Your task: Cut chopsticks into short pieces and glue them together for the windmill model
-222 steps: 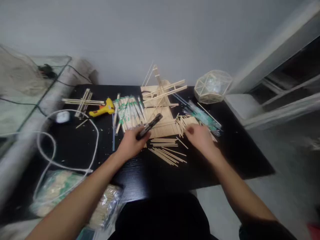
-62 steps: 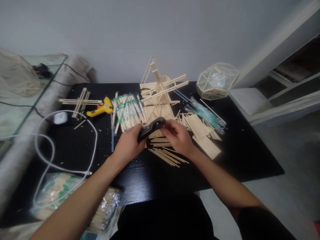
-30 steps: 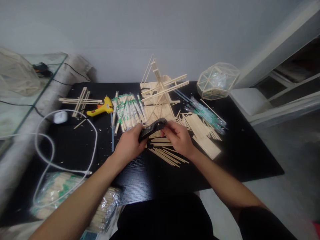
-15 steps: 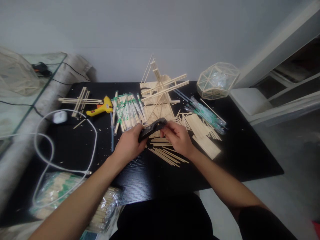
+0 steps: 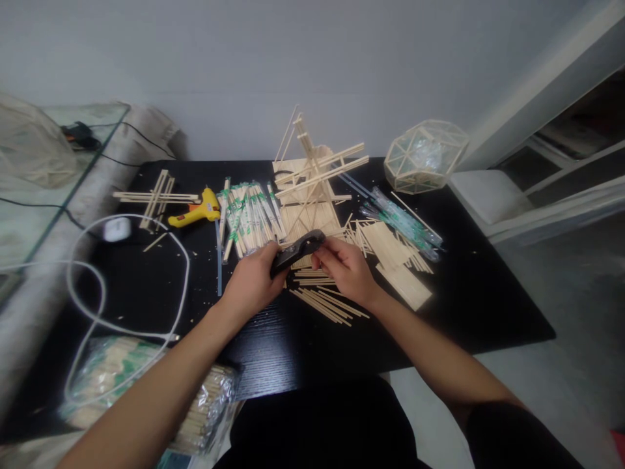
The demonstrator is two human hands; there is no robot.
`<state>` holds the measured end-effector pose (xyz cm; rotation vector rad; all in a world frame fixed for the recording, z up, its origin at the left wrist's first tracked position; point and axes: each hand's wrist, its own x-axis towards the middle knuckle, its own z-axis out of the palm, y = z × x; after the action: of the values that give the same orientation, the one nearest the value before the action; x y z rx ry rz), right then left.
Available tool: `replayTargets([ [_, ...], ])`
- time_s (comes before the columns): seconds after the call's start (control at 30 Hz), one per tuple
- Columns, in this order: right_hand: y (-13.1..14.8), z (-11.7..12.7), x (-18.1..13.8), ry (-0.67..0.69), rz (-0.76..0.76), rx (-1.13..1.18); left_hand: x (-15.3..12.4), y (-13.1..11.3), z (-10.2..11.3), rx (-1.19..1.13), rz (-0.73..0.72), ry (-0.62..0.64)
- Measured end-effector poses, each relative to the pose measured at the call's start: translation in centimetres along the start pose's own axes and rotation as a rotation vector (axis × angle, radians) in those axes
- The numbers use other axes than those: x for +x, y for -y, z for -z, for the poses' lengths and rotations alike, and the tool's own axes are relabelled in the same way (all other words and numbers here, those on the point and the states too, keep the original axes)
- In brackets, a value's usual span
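My left hand [image 5: 254, 277] is closed around a black hand tool with a curved notch near its far end [image 5: 299, 251], held slanting up to the right above the table. Beside that notched end, my right hand [image 5: 347, 267] has thumb and fingertips pinched together. What lies in the pinch is hidden or too small to name. Just below the hands are loose thin wooden sticks [image 5: 325, 305] on the black tabletop. Behind them stands a framework of joined sticks [image 5: 317, 172] on a flat stick panel [image 5: 305, 220].
Left lie a yellow glue gun [image 5: 198, 210], wrapped chopsticks [image 5: 249, 215], a white cable [image 5: 183, 260] and a bag of chopsticks [image 5: 114, 365]. Stick panels [image 5: 405, 286], plastic wrappers [image 5: 405, 225] and a faceted stick ball [image 5: 424, 156] are to the right. A glass-topped surface [image 5: 97, 117] borders the left.
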<state>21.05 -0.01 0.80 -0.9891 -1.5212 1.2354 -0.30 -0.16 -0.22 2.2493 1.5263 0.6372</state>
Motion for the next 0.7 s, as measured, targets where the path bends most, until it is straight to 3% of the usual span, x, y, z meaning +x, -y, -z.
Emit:
replayTargets([
  [0.7,-0.65,-0.06,0.28,0.027,-0.016,0.060,0.14,0.05,-0.07,-0.001,0.002,0.005],
])
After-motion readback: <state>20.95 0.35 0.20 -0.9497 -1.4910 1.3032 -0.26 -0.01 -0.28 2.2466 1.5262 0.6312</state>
